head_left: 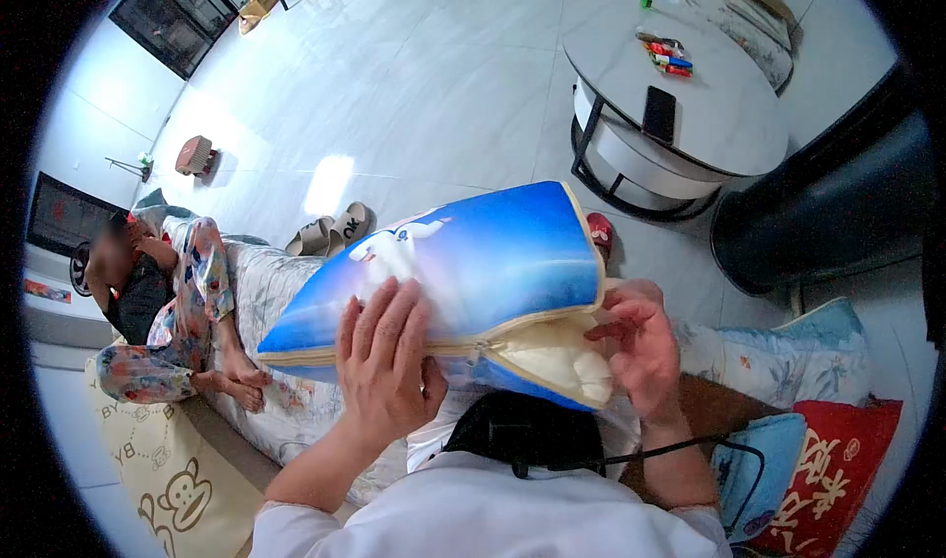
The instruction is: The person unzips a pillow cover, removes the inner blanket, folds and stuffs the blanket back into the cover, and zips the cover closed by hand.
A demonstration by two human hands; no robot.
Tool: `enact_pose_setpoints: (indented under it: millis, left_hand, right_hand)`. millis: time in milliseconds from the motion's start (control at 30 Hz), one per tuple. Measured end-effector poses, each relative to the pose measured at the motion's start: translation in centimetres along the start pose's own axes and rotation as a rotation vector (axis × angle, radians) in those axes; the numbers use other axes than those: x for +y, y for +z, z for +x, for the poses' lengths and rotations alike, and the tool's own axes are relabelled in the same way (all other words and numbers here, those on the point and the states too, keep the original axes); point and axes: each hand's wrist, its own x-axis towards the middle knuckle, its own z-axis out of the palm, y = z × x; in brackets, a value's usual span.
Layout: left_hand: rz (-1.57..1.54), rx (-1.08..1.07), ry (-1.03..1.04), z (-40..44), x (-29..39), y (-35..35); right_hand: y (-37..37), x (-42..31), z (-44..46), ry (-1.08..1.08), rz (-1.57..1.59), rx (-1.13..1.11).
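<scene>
Saw a pale, veined floor (453, 85), polished, with a bright glare patch. Noted a long sofa (261, 272) under quilted floral cloth, soft and rumpled. Spotted another person (143, 302) seated at the left, in loose printed trousers (202, 267). Saw a round, stone-look tabletop (739, 75) ahead right; logged a smooth dark cylinder (818, 193) near it.

Found the cushion (503, 252) across the lap: shiny blue fabric, white printed figure, cream edging, wedge-like outline. Read the long axis as left-right, rising slightly toward the right; had the narrow tip pointing left toward the seated person, broad end right. Found the near seam unzipped over the right part only, with cream filling (557, 356) inside, puffy and lumpy.

Had the left hand (384, 361) laid over the near seam, fingers extended and slightly parted, resting on the blue fabric. Had the right hand (641, 351) at the gap, fingers bent, tips by the filling; couldn't tell whether pinching filling or cloth edge.

Saw a flat black phone (659, 114) on the tabletop, small bright packets (670, 55) farther back. Last, noted the zip slider (481, 347) at the gap's left end.
</scene>
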Motion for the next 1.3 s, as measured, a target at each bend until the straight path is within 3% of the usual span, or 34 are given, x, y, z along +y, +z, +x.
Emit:
enact_pose_setpoints:
  millis: [33, 100, 133, 267, 333, 367, 467, 500, 567, 600, 700, 867, 933, 967, 1033, 1067, 1200, 1300]
  left_hand:
    - [-0.003, -0.001, 0.001, -0.1, -0.2, 0.4]
    - [-0.057, 0.123, 0.025, -0.6, -0.9, 1.3]
    - [-0.058, 0.191, 0.057, -1.3, -1.3, 1.8]
    - [-0.121, 0.289, 0.143, -2.4, -0.7, 3.1]
    - [-0.132, 0.296, 0.125, -2.6, -0.8, 3.1]
    - [-0.144, 0.305, 0.111, -2.6, -0.9, 3.1]
    - [-0.188, 0.341, 0.094, -2.8, -1.2, 3.1]
    - [-0.183, 0.338, 0.089, -2.8, -1.2, 3.1]
    - [-0.218, 0.338, 0.121, -2.8, -1.3, 3.3]
    - [-0.218, 0.340, 0.121, -2.8, -1.5, 3.4]
    - [-0.222, 0.375, 0.159, -3.1, -1.6, 3.8]
    - [-0.078, 0.466, 0.135, -3.6, -2.5, 4.2]
    - [-0.070, 0.457, 0.118, -3.7, -2.7, 3.7]
    - [-0.070, 0.447, 0.102, -3.7, -2.6, 3.5]
    - [-0.046, 0.423, 0.065, -3.8, -2.6, 3.1]
    - [-0.033, 0.400, 0.034, -3.9, -2.5, 2.8]
    - [-0.009, 0.259, 0.016, -4.4, -2.4, 1.4]
    - [-0.128, 0.212, -0.106, -4.7, -1.6, 1.8]
  right_hand:
    - [-0.4, 0.0, 0.1, 0.001, -0.002, 0.003]
    - [-1.0, -0.2, 0.6, -0.118, -0.434, -0.284]
    - [-0.8, -0.9, 0.8, -0.115, -0.477, -0.330]
    - [0.9, -1.7, 2.2, -0.206, -0.728, -0.372]
    - [2.2, -2.5, 2.8, -0.442, -1.190, -0.228]
    - [2.1, -2.3, 2.7, -0.444, -1.188, -0.231]
    - [2.3, -1.8, 2.8, -0.343, -0.663, -0.395]
    - [2.8, -1.8, 3.0, -0.342, -0.658, -0.400]
    - [3.5, -1.8, 3.3, -0.040, -0.547, -0.387]
    - [3.5, -2.0, 3.7, 0.006, -0.606, -0.440]
    - [4.5, -1.5, 5.1, -0.037, -0.626, -0.592]
    - [6.1, -1.2, 6.1, -0.068, -0.765, -0.613]
    - [6.5, -2.1, 6.0, -0.385, -0.801, -0.655]
    - [6.6, -2.0, 6.1, -0.387, -0.792, -0.663]
    - [7.2, -1.6, 6.4, -0.633, -0.721, -0.747]
    - [7.3, -1.5, 6.5, -0.633, -0.713, -0.752]
    - [7.0, -1.2, 6.3, -0.216, -0.618, -0.754]
    - [7.1, -1.0, 6.4, -0.317, -0.675, -0.762]
